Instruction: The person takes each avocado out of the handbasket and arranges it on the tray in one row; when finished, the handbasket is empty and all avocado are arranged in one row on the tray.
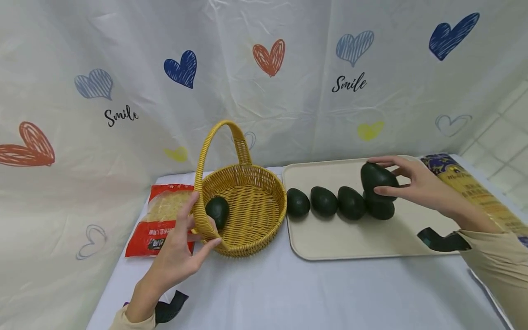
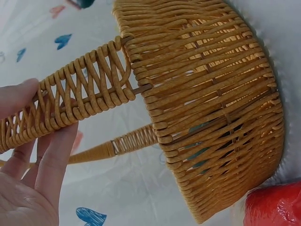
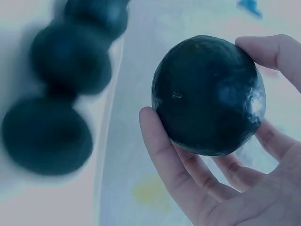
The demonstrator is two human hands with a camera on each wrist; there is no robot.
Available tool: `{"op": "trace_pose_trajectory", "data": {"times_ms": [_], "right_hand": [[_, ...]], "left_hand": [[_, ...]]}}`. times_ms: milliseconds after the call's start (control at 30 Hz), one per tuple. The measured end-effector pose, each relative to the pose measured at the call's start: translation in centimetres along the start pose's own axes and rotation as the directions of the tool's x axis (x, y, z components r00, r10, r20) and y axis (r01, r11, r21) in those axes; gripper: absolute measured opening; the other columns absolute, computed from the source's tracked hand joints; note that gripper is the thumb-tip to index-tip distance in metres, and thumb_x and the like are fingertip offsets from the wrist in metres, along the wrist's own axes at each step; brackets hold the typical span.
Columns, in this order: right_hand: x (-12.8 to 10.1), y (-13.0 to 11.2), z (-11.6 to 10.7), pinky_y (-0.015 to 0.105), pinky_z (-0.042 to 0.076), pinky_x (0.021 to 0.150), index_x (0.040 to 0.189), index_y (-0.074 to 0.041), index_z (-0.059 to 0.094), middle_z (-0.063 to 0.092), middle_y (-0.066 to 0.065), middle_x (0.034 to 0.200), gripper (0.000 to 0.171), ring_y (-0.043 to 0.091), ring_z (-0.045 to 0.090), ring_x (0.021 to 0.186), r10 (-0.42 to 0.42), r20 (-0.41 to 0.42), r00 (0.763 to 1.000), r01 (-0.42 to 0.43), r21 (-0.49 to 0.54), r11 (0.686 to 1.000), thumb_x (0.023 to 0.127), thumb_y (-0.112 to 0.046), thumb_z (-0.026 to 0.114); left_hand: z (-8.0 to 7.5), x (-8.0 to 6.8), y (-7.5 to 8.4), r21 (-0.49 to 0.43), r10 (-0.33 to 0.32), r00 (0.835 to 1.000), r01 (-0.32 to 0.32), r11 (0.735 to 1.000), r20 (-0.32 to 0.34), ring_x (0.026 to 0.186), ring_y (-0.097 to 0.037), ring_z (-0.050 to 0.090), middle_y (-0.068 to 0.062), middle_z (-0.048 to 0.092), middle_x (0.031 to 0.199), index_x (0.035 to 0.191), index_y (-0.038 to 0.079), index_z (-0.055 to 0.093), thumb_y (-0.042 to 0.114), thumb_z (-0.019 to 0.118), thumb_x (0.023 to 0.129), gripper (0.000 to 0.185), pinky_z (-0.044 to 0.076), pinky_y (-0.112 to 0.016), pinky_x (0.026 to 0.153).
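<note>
My left hand [image 1: 179, 250] grips the woven handle of a yellow wicker basket [image 1: 278, 224] near the point where it joins the rim. In the left wrist view, thumb and fingers [image 2: 55, 165] pinch the handle [image 2: 70, 94] from both sides. A dark green avocado [image 1: 217, 212] lies inside the basket at its left. Over the beige tray [image 1: 330, 240], my right hand [image 1: 416, 183] holds another avocado [image 3: 207, 96] between thumb and fingertips, raised in front of the last one in a row. Several avocados [image 1: 350, 203] line up on the tray beneath and left of that hand.
A red packet [image 1: 140, 238] of yellowish food lies left of the basket, partly behind my left hand. A purple and yellow bag [image 1: 466, 178] lies at the right, overlapped by my right forearm. A white curtain [image 1: 305, 105] printed with hearts hangs behind the white-covered table [image 1: 321, 293].
</note>
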State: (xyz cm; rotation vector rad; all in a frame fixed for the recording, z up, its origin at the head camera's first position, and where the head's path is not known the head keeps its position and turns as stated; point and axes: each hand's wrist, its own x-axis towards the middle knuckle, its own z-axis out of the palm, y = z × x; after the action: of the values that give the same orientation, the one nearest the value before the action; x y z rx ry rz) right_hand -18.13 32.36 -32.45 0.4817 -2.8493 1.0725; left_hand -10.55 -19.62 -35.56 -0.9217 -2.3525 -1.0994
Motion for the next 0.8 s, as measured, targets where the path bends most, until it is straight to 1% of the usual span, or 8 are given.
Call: {"op": "trace_pose_trajectory", "data": {"times_ms": [67,133,300,367,433,533,667,800], "right_hand": [[-0.8,1.7,-1.0,0.025,0.044,0.075,0.151,-0.021,0.055,0.053,0.008,0.143,0.066,-0.007,0.058,0.099,0.042,-0.02,0.999,-0.043,-0.023,0.999,0.091,-0.018,0.083],[-1.4,3.3,-1.7,0.029,0.043,0.075,0.152,-0.022,0.052,0.051,0.012,0.144,0.066,-0.012,0.054,0.097,0.086,-0.019,0.996,-0.087,-0.031,0.996,0.093,-0.019,0.082],[-2.3,6.5,-2.5,0.031,0.045,0.072,0.15,-0.021,0.051,0.05,0.029,0.144,0.063,-0.013,0.049,0.095,0.136,-0.003,0.991,-0.136,-0.047,0.99,0.094,-0.019,0.08],[-2.3,7.4,-2.6,0.031,0.046,0.071,0.149,-0.019,0.051,0.049,0.035,0.143,0.062,0.003,0.06,0.101,0.143,0.015,0.99,-0.142,-0.046,0.989,0.094,-0.019,0.08],[-2.4,7.9,-2.4,0.033,0.047,0.072,0.149,-0.018,0.049,0.047,0.037,0.144,0.062,0.026,0.065,0.109,0.164,0.038,0.986,-0.161,-0.054,0.985,0.095,-0.021,0.079],[-2.3,8.7,-2.1,0.042,0.049,0.075,0.15,-0.012,0.047,0.045,0.041,0.144,0.063,0.057,0.057,0.115,0.179,0.08,0.981,-0.174,-0.07,0.982,0.096,-0.023,0.078],[-2.2,9.3,-1.4,0.042,0.05,0.077,0.15,-0.005,0.045,0.044,0.04,0.144,0.066,0.054,0.057,0.113,0.208,0.115,0.971,-0.199,-0.09,0.976,0.097,-0.027,0.077],[-2.1,9.9,-0.8,0.038,0.049,0.076,0.15,-0.002,0.043,0.044,0.04,0.144,0.068,0.048,0.061,0.109,0.234,0.141,0.962,-0.222,-0.091,0.971,0.097,-0.03,0.077]], "left_hand": [[0.0,0.0,0.0,0.009,0.006,1.0,-0.006,1.0,-0.01,0.094,-0.019,0.071,-0.002,0.068,0.103,0.165,0.005,0.017,-0.017,0.089,0.069,0.122,0.062,-0.024,0.077],[-0.1,-0.1,0.1,0.014,0.005,1.0,-0.005,1.0,-0.012,0.093,-0.018,0.07,-0.001,0.067,0.103,0.165,0.005,0.017,-0.017,0.089,0.069,0.122,0.061,-0.022,0.078],[-0.1,-0.1,0.2,0.006,0.003,1.0,-0.003,1.0,-0.008,0.092,-0.016,0.07,0.0,0.066,0.1,0.165,0.005,0.016,-0.017,0.088,0.069,0.122,0.06,-0.019,0.08],[-0.1,-0.1,0.2,0.005,0.007,1.0,-0.007,1.0,-0.008,0.092,-0.016,0.069,0.0,0.066,0.1,0.165,0.005,0.015,-0.017,0.088,0.069,0.122,0.06,-0.019,0.079],[-0.2,-0.1,0.2,0.01,0.014,1.0,-0.014,1.0,-0.007,0.092,-0.016,0.069,0.0,0.067,0.101,0.165,0.004,0.015,-0.017,0.088,0.069,0.122,0.06,-0.019,0.08],[-0.2,-0.1,0.1,0.031,0.027,1.0,-0.027,0.999,-0.008,0.092,-0.016,0.07,0.0,0.067,0.102,0.165,0.003,0.015,-0.016,0.089,0.069,0.122,0.06,-0.018,0.081],[-0.2,-0.1,0.0,0.063,0.027,1.0,-0.027,0.998,-0.007,0.093,-0.017,0.07,0.001,0.067,0.102,0.164,0.002,0.016,-0.014,0.09,0.069,0.122,0.058,-0.017,0.083],[0.0,-0.1,0.0,0.058,0.005,1.0,-0.005,0.998,0.001,0.093,-0.017,0.07,0.0,0.067,0.102,0.164,0.004,0.015,-0.015,0.089,0.069,0.122,0.058,-0.016,0.083]]}}
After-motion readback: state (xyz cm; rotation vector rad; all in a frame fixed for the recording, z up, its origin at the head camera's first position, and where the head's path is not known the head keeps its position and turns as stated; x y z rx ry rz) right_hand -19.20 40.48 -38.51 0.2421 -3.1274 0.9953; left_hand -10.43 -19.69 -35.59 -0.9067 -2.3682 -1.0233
